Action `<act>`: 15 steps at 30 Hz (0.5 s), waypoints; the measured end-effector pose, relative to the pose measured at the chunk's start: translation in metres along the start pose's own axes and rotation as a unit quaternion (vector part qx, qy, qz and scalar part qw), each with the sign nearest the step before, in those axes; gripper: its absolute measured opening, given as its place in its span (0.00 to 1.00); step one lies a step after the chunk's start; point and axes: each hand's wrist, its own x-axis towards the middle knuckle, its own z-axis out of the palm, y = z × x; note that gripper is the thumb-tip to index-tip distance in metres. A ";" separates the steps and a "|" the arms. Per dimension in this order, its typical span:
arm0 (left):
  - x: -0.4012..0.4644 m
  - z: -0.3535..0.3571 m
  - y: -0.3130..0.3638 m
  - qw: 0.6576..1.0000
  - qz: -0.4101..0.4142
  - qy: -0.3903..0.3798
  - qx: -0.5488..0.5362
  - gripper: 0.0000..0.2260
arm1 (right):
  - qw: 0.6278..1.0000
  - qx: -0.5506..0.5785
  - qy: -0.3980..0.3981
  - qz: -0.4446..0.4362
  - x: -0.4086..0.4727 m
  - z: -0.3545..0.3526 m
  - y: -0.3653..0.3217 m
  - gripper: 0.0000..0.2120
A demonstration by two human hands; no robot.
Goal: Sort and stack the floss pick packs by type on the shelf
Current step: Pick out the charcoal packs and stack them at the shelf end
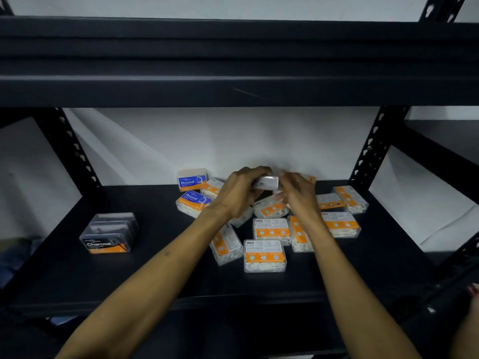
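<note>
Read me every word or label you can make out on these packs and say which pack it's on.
"Charcoal": dark clear plastic pack with orange strip, alone at shelf left.
"Round": upright clear pack with blue label, at the back.
"Round": tilted blue-labelled clear pack, just in front.
Orange-banded clear packs: print and barcodes too small to read.
Clear pack held in both hands: nothing legible.

Clear white floss pick packs [265, 256] lie jumbled mid-shelf [160, 268]; one dark Charcoal pack [108, 233] sits apart, left.

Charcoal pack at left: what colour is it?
Dark grey-black Charcoal pack with an orange bottom stripe; head view.
</note>
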 end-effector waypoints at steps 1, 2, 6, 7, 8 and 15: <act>-0.003 -0.002 0.000 1.000 0.010 0.009 0.007 0.20 | 0.994 0.092 -0.031 0.053 0.002 0.002 -0.003 0.14; -0.006 -0.005 -0.001 1.000 0.023 0.013 0.012 0.20 | 0.979 0.176 -0.054 0.092 0.004 0.004 -0.005 0.13; -0.024 -0.029 -0.013 0.999 0.031 -0.017 -0.008 0.24 | 0.951 0.264 -0.114 0.110 0.004 0.013 -0.007 0.15; -0.029 -0.037 -0.016 0.999 -0.001 -0.017 -0.030 0.25 | 0.952 0.257 -0.137 0.097 0.002 0.019 -0.008 0.16; -0.034 -0.046 -0.020 0.998 -0.036 -0.011 -0.054 0.25 | 0.952 0.246 -0.160 0.087 -0.001 0.026 -0.009 0.16; -0.066 -0.108 -0.049 0.972 -0.164 -0.030 -0.164 0.30 | 0.949 0.199 -0.234 0.078 -0.014 0.086 -0.016 0.23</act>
